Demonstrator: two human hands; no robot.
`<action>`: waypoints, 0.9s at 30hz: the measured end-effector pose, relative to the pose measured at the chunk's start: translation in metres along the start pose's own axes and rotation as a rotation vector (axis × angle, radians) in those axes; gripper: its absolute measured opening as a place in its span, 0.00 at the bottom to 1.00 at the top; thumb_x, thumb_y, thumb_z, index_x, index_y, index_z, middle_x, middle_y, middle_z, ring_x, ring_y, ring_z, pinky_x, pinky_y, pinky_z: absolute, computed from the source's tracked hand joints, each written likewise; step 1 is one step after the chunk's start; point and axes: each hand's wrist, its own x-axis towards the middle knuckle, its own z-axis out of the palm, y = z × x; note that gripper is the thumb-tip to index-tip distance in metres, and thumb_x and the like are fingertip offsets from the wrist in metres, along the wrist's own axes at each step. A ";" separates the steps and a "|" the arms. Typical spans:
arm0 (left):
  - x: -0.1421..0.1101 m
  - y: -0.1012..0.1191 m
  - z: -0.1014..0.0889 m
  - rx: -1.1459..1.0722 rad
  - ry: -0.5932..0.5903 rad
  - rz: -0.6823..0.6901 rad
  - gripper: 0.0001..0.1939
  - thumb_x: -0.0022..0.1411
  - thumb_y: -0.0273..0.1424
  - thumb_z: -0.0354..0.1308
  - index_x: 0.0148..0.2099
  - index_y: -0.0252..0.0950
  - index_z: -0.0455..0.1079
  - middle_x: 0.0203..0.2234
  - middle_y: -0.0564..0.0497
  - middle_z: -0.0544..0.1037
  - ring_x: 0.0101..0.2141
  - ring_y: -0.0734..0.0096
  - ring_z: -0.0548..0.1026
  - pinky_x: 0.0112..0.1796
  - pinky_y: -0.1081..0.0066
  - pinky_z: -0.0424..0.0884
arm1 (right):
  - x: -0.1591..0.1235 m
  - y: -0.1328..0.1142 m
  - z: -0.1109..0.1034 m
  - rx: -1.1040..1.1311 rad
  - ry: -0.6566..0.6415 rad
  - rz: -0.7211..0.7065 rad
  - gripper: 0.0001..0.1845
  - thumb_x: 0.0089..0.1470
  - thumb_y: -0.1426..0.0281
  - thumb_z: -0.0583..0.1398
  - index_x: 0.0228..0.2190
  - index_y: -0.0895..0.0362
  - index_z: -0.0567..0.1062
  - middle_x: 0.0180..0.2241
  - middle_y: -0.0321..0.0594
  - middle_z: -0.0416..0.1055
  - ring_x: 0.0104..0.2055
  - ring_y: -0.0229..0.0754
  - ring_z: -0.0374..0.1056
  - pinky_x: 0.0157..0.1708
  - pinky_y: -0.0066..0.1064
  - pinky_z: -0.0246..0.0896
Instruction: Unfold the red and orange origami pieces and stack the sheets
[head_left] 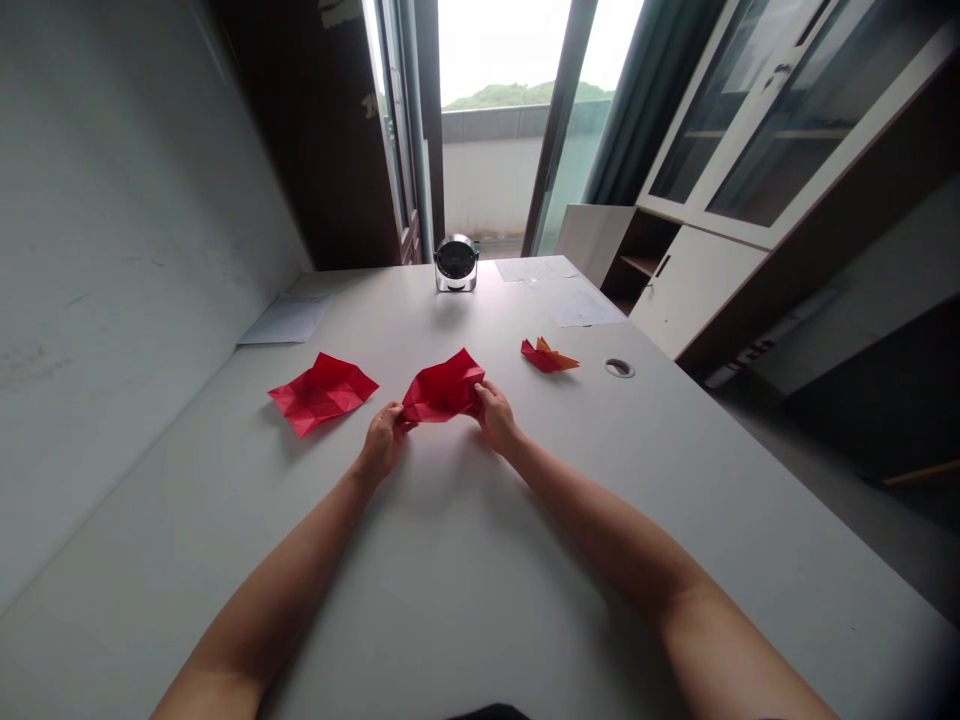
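Observation:
Between my two hands is a sheet of red folding paper (pixel 442 388), creased and partly folded, its far edge raised. My left hand (pixel 384 438) pinches its left corner, with the thumb on top. At the opposite side my right hand (pixel 495 415) grips the right edge; some of its fingers are hidden behind the paper. To the left lies a second red paper (pixel 322 390), creased and unfolded, with nobody touching it. Right of my hands sits a small folded paper shape (pixel 549 357) in red and orange.
A round black and silver device (pixel 456 262) on a stand is at the table's far end. White papers lie at the far left (pixel 285 320) and far right (pixel 577 300). A round cable hole (pixel 619 368) is near the right edge. A wall borders the left side.

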 end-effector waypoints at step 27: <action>-0.008 0.014 0.005 0.480 0.022 -0.013 0.25 0.51 0.35 0.72 0.50 0.37 0.72 0.46 0.40 0.77 0.42 0.59 0.78 0.38 0.67 0.75 | -0.016 -0.015 0.010 -0.103 -0.217 0.109 0.17 0.50 0.56 0.67 0.30 0.55 0.70 0.26 0.32 0.69 0.26 0.36 0.62 0.27 0.26 0.60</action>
